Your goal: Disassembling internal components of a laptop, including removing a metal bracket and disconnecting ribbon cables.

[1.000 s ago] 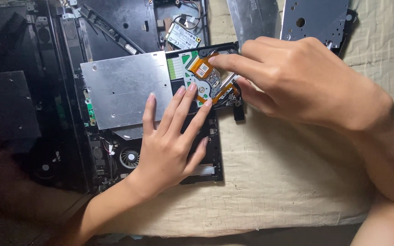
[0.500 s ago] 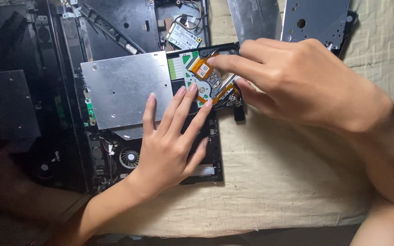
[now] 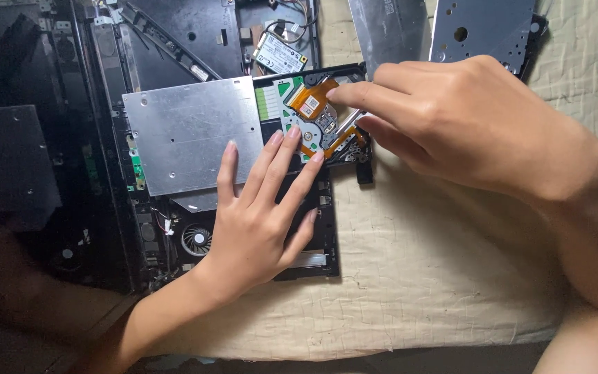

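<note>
While left hand [image 3: 257, 221] lies flat, fingers spread, on opened optical drive [image 3: 195, 135], right hand [image 3: 472, 125] fingertips pinched on orange ribbon cable [image 3: 313, 100]; cover off, cable seems attached, board not removed

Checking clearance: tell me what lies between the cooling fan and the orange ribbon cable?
The left hand lies flat between fan and orange ribbon cable, seen from the head view.

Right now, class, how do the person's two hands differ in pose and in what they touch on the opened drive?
The left hand lies flat, fingers spread, pressing on the drive beside its metal cover. The right hand is curled, its fingertips pinched at the orange ribbon cable. The left reaches from below, the right from the right side. Both are bare and touch the same drive.
</note>
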